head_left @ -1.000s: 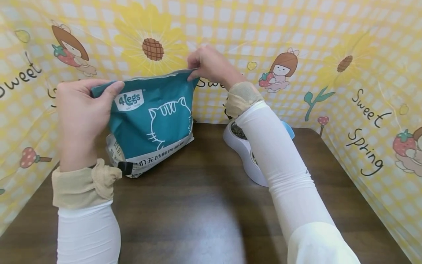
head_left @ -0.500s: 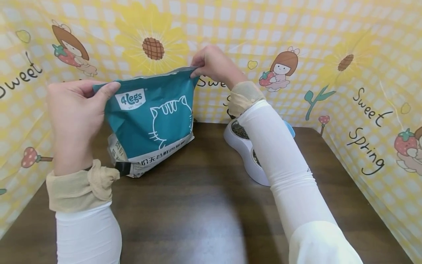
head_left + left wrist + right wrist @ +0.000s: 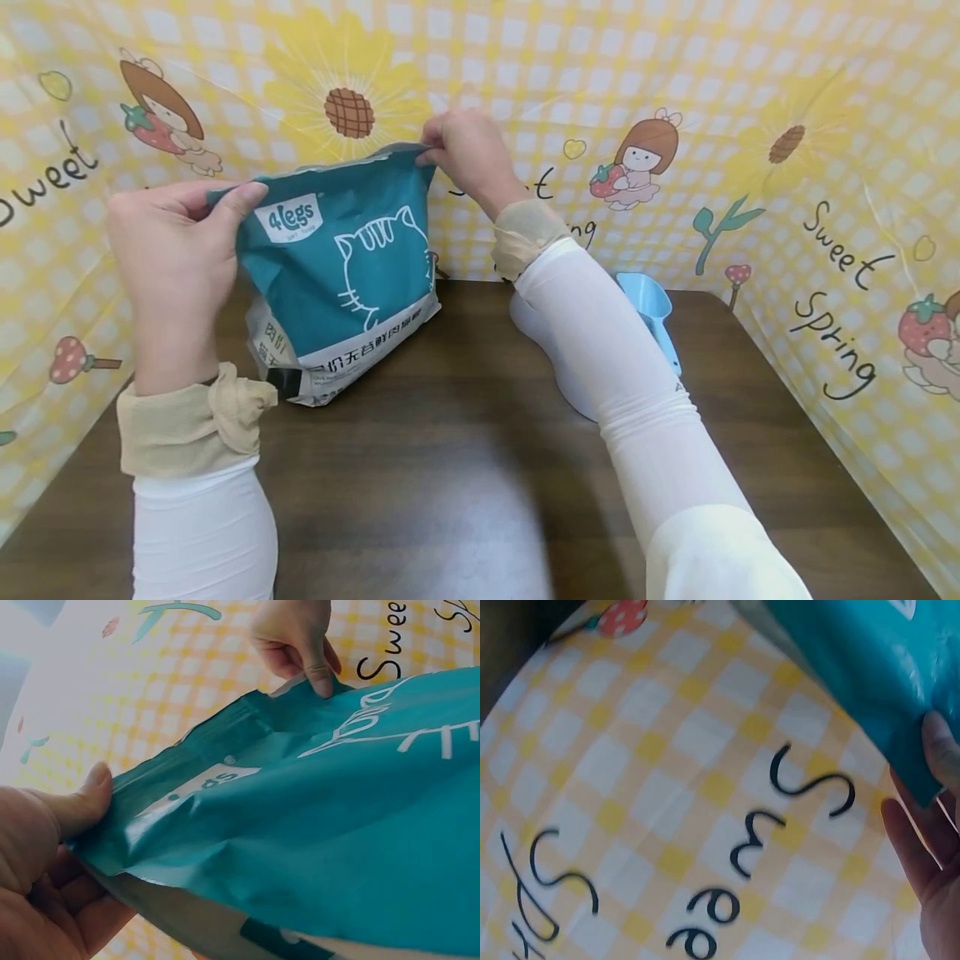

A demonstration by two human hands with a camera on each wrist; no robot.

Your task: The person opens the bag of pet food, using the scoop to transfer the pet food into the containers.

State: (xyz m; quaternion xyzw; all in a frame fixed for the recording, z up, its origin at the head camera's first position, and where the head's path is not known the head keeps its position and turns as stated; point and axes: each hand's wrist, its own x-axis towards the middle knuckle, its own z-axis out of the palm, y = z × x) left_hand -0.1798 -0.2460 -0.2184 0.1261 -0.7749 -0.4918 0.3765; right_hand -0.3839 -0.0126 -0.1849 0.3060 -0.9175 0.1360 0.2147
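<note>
A teal pet food bag with a white cat outline and a "4Legs" label stands upright at the left of the table. My left hand pinches its top left corner between thumb and fingers. At the top right corner, my right hand pinches the edge the same way. In the left wrist view the top edge of the bag stretches between both hands, thumb on the printed face. The right wrist view has the right hand at the bag's corner, partly cut off by the frame. The bag's inside is hidden.
Behind the right forearm stands a pale pet bowl, mostly covered by the sleeve. A light blue scoop lies just right of it. The dark wooden table is bounded by a yellow checked cloth wall.
The right hand has shifted a little left with the bag's corner, and the bag's top has moved with it. The right forearm now covers more of the bowl and reveals the scoop.
</note>
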